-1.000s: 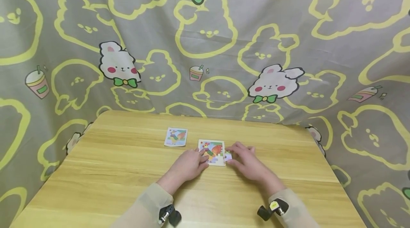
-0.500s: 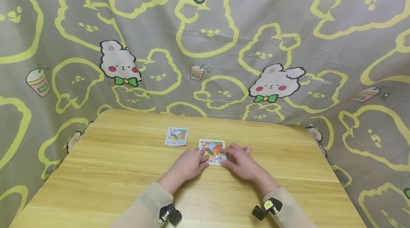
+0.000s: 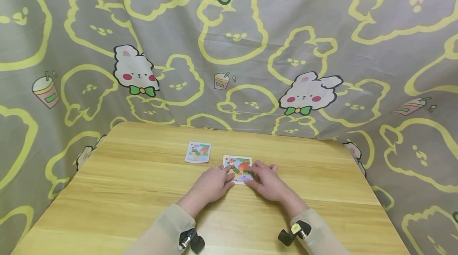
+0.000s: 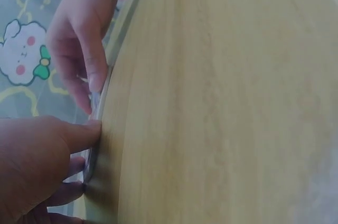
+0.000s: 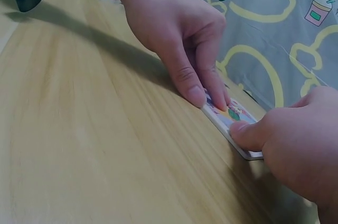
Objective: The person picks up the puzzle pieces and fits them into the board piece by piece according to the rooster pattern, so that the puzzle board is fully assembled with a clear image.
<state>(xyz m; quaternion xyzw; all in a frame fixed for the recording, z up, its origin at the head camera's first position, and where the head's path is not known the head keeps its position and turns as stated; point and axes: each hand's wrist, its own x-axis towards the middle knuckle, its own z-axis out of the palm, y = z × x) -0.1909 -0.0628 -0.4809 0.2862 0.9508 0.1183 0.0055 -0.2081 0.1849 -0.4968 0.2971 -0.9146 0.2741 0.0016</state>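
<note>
A small square jigsaw puzzle (image 3: 237,162) with a rooster picture lies in its white-edged tray on the table. My left hand (image 3: 211,183) holds the tray at its left side, fingers on the picture and thumb at the near edge, as the right wrist view also shows. At the lower right corner my right hand (image 3: 269,182) has thumb and fingers around a puzzle piece, which they mostly hide. The right thumb (image 5: 245,131) lies over the puzzle's surface. Whether the piece sits fully flat cannot be seen.
A rooster picture card (image 3: 198,152) lies behind and left of the puzzle. The wooden table (image 3: 143,167) ends at a patterned cloth (image 3: 236,100) hanging behind it. Each sleeve carries a black wrist mount.
My right hand has moved left, bringing the piece from beside the tray into the gap at its lower right. The left hand stays on the tray.
</note>
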